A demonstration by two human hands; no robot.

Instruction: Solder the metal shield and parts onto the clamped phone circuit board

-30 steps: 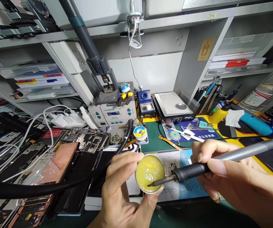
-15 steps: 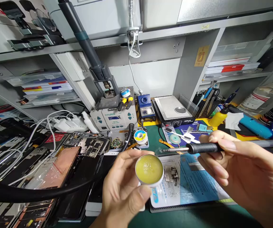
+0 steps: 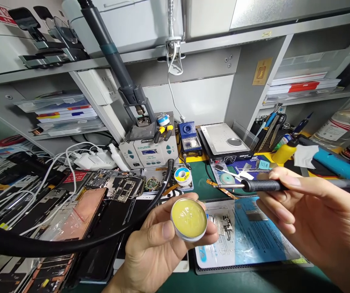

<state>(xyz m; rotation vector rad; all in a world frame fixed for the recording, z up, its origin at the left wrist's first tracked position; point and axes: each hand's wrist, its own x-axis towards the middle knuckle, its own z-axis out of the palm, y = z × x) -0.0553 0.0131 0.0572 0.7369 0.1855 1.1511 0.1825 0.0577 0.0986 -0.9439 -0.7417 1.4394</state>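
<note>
Flux tin held beside blue repair mat, green bench.

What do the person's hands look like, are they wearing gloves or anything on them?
The left hand and the right hand are both bare: no gloves, rings or watch show, and no sleeve comes into view. The fingers are slim, with short nails.

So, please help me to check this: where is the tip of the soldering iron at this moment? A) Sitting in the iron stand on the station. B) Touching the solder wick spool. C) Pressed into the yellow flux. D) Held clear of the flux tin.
D. The right hand holds the soldering iron with its tip clear of the tin of yellow flux in the left hand.
</note>
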